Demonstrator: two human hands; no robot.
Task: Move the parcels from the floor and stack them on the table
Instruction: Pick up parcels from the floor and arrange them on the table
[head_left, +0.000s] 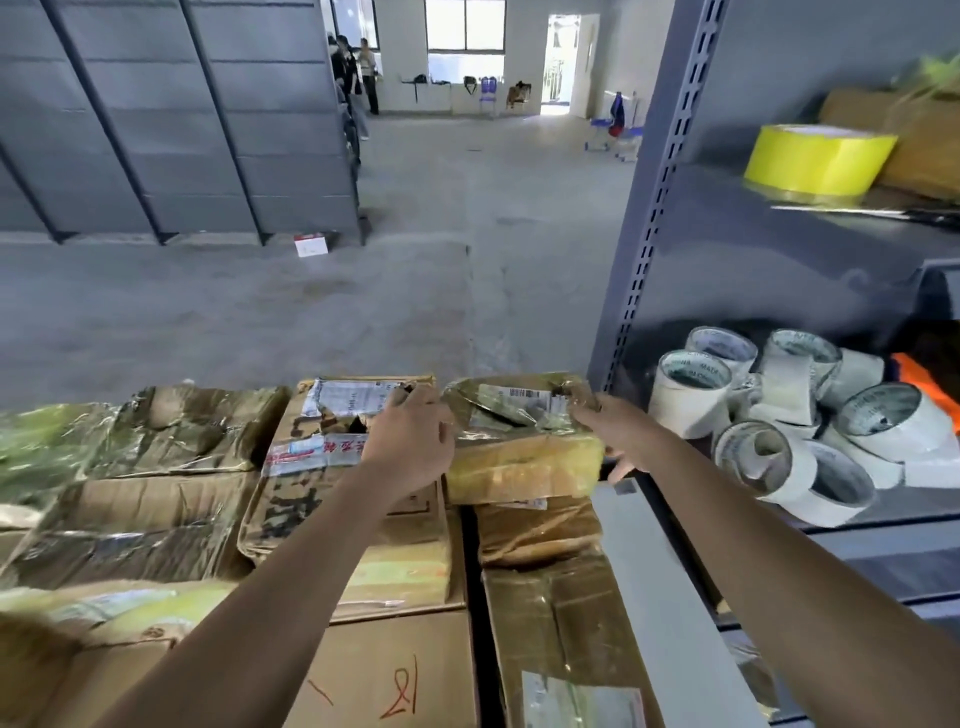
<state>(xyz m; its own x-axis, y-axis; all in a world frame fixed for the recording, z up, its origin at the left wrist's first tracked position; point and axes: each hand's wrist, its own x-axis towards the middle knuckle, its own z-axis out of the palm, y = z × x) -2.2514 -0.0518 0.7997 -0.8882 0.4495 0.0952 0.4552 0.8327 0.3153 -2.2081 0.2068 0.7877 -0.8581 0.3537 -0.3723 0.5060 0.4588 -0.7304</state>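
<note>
Small parcel (519, 441), tape-wrapped, sits at the far right of the pile, on top of a lower parcel (535, 530); the tabletop is hidden beneath.

Right hand (608, 431) grasps its right end, thumb on top, fingers underneath. Left hand (410, 441) lies against its left end; grip or mere touch, cannot tell.

Large box (358, 467) just left. Tape rolls (779, 415) near on the right.

Likely best: settle it flat and square, then draw the under-fingers out sideways.
</note>
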